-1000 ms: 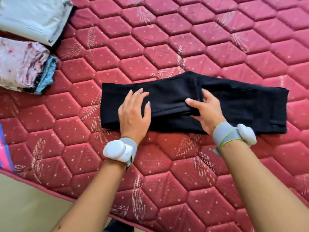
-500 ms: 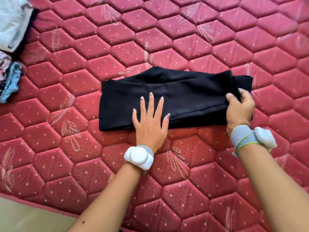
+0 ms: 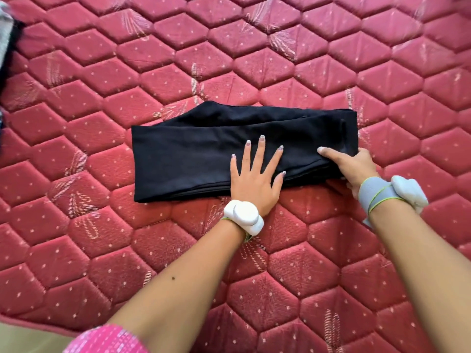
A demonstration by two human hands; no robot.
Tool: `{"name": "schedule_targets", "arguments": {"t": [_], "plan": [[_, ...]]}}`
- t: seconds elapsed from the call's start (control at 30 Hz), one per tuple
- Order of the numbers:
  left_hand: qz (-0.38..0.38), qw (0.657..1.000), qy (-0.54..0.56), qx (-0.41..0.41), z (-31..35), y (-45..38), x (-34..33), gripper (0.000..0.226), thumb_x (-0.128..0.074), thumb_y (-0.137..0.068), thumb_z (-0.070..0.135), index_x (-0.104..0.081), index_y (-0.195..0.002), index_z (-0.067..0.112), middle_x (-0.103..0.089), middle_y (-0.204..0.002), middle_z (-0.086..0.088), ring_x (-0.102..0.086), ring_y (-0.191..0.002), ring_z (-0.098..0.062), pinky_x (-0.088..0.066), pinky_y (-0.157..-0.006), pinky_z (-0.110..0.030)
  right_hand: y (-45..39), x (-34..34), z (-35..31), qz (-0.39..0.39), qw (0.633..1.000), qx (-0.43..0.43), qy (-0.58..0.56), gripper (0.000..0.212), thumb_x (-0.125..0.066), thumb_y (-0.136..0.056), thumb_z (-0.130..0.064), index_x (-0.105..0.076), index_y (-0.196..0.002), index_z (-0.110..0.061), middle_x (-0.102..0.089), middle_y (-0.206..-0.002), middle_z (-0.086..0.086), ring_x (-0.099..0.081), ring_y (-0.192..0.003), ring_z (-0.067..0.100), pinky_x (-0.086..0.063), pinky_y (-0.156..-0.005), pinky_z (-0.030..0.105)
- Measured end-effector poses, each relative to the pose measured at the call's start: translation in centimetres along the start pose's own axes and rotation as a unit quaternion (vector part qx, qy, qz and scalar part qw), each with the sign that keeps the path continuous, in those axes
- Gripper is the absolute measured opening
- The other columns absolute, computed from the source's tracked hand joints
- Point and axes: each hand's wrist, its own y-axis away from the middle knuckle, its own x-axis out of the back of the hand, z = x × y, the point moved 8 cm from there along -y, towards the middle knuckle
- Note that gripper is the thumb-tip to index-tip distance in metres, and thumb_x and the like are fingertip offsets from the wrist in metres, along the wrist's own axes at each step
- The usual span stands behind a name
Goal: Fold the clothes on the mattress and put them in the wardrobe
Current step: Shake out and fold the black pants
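A black garment (image 3: 193, 159) lies folded into a long rectangle on the red quilted mattress (image 3: 254, 59). My left hand (image 3: 254, 179) lies flat on its near edge, fingers spread and straight, pressing the cloth down. My right hand (image 3: 349, 166) grips the garment's right end, thumb on top of the cloth and fingers tucked under the folded layers. Both wrists wear white and grey bands. The wardrobe is out of view.
A sliver of grey and dark cloth (image 3: 5, 42) shows at the far left edge. The mattress's near edge (image 3: 38, 324) runs along the bottom left, with pale floor beyond it. A pink patterned sleeve (image 3: 107, 340) shows at the bottom.
The right hand carried the garment's right end over to the left, making the garment shorter. The left hand shifted right along the near edge. The folded piles slid out of view to the left.
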Motion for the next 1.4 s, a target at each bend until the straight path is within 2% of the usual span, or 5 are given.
{"name": "schedule_targets", "arguments": {"t": [0.17, 0.33, 0.5, 0.97, 1.4], "plan": [[-0.056, 0.954, 0.292, 0.032, -0.2, -0.6, 2.7, 0.059, -0.037, -0.098, 0.048, -0.018, -0.151, 0.033, -0.018, -0.159, 0.001, -0.011, -0.147, -0.017, -0.011, -0.119, -0.045, 2.5, 0.0, -3.4, 0.019, 0.995, 0.083, -0.048, 0.047, -0.076, -0.049, -0.041, -0.059, -0.085, -0.018, -0.067, -0.088, 0.004, -0.064, -0.079, 0.024, -0.058, -0.072, 0.043], [-0.099, 0.554, 0.8, 0.208, -5.8, 0.3, 8.1, 0.077, -0.034, -0.085, 0.071, -0.039, -0.144, 0.021, -0.052, -0.14, -0.007, -0.055, -0.121, -0.022, -0.033, -0.11, -0.037, 13.2, -4.4, -13.0, 0.045, 0.941, 0.312, 0.122, 0.04, -0.071, -0.067, -0.035, -0.06, -0.098, -0.013, -0.069, -0.098, 0.01, -0.063, -0.095, 0.031, -0.047, -0.081, 0.037], [-0.057, 0.476, 0.856, 0.193, -14.2, 2.7, 12.0, 0.075, -0.028, -0.086, 0.069, -0.061, -0.125, 0.014, -0.062, -0.124, -0.013, -0.06, -0.114, -0.028, -0.048, -0.098, -0.045, 22.2, -16.4, -15.5, -0.29, 0.839, 0.437, 0.143, 0.05, -0.073, -0.077, -0.045, -0.06, -0.116, -0.017, -0.058, -0.105, 0.002, -0.055, -0.091, 0.013, -0.044, -0.088, 0.026], [0.181, 0.897, 0.1, 0.389, -25.0, 5.7, 13.0, 0.057, -0.044, -0.09, 0.055, -0.041, -0.138, 0.024, -0.049, -0.136, -0.009, -0.047, -0.121, -0.033, -0.038, -0.096, -0.044, 18.1, -20.0, -10.3, 0.023, 0.842, 0.466, 0.27, 0.053, -0.043, -0.09, -0.042, -0.045, -0.14, -0.024, -0.029, -0.153, 0.011, -0.023, -0.143, 0.033, -0.024, -0.113, 0.052], [0.148, 0.947, 0.006, 0.284, -21.0, 1.6, 5.6, 0.062, -0.028, -0.088, 0.069, -0.017, -0.146, 0.05, -0.013, -0.16, -0.001, -0.024, -0.14, -0.037, -0.031, -0.099, -0.052, 12.8, -24.4, -6.4, 0.028, 0.798, 0.442, 0.408, 0.063, -0.027, -0.091, -0.064, -0.008, -0.148, -0.046, 0.002, -0.161, 0.004, 0.003, -0.146, 0.036, -0.016, -0.108, 0.065]]}}
